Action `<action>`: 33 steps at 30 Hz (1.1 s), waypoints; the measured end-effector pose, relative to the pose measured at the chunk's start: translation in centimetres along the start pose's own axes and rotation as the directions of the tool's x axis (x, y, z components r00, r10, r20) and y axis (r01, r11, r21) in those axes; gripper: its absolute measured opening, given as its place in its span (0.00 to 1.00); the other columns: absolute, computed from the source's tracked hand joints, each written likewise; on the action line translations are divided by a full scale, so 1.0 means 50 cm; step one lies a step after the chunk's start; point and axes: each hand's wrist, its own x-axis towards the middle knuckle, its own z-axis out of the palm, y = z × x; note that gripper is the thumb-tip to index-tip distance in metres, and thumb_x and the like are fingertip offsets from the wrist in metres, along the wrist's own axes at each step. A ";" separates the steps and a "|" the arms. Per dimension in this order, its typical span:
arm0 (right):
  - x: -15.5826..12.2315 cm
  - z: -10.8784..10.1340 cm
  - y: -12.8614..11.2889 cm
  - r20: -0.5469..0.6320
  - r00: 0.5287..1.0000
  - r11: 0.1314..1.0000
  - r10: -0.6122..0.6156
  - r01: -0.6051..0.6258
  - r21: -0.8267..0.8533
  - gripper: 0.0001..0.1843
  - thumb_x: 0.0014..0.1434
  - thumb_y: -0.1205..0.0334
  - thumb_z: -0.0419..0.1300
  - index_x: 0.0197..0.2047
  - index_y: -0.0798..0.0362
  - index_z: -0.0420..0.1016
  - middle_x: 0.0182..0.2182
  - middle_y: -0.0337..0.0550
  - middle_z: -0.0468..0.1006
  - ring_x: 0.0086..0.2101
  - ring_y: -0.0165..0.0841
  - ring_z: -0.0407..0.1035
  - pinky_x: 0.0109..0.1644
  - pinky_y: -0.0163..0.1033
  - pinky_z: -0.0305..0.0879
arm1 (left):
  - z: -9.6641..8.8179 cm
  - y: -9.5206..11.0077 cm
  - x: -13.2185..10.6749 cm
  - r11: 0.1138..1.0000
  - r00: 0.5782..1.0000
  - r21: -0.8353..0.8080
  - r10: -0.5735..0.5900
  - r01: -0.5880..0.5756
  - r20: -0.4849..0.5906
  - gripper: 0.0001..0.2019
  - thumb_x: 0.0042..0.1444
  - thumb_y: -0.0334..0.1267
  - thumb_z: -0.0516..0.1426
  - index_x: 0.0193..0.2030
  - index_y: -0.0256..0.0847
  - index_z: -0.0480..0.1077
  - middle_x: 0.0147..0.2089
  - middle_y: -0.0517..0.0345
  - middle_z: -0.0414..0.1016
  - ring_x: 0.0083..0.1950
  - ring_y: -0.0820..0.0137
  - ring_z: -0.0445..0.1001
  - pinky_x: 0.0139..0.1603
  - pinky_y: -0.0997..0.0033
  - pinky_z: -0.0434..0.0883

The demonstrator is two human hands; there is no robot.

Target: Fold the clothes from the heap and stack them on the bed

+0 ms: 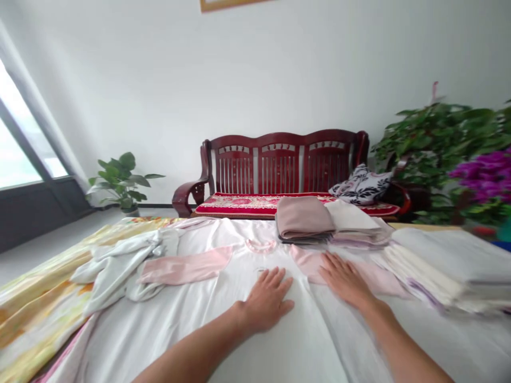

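Observation:
A white long-sleeved shirt (247,266) with pink sleeves and a pink-trimmed neckline lies spread out, collar away from me. Its sleeves stretch out to both sides. My left hand (268,299) rests flat on the chest of the shirt, fingers spread. On the right-hand sleeve near the shoulder lies my right hand (345,280), palm down with fingers extended. Neither hand grasps anything. The shirt's lower part runs toward me, partly hidden by my left forearm.
Crumpled pale garments (123,266) lie left of the shirt, by a yellow patterned cloth (51,292). Folded stacks stand behind and right: brownish-pink cloth (305,215), white cloth (353,218), grey and cream cloth (447,260). Beyond are a wooden bench (279,165) and plants (120,181).

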 end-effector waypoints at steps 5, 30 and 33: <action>-0.011 -0.003 0.017 -0.188 0.977 0.991 0.104 -0.117 -0.062 0.28 0.67 0.56 0.44 0.62 0.58 0.71 0.63 0.62 0.68 0.64 0.53 0.60 0.63 0.64 0.56 | -0.073 -0.077 -0.118 0.986 0.989 0.076 -0.149 0.150 -0.018 0.24 0.69 0.45 0.47 0.70 0.48 0.59 0.73 0.53 0.58 0.74 0.58 0.55 0.73 0.49 0.52; -0.058 -0.058 -0.227 -0.031 0.889 0.867 -0.457 0.453 0.209 0.33 0.70 0.46 0.46 0.73 0.49 0.55 0.71 0.47 0.55 0.69 0.43 0.49 0.72 0.56 0.48 | -0.126 -0.266 -0.251 0.904 0.860 0.147 -0.318 0.403 -0.398 0.27 0.58 0.26 0.51 0.65 0.44 0.68 0.67 0.52 0.69 0.70 0.59 0.61 0.70 0.52 0.60; -0.061 -0.069 -0.231 -0.010 0.894 0.872 -0.449 0.440 0.213 0.32 0.69 0.46 0.47 0.72 0.49 0.56 0.71 0.48 0.55 0.70 0.43 0.49 0.72 0.57 0.48 | -0.114 -0.257 -0.230 0.980 0.913 0.076 -0.144 0.186 -0.381 0.28 0.55 0.22 0.52 0.60 0.46 0.72 0.62 0.54 0.74 0.68 0.60 0.64 0.68 0.54 0.63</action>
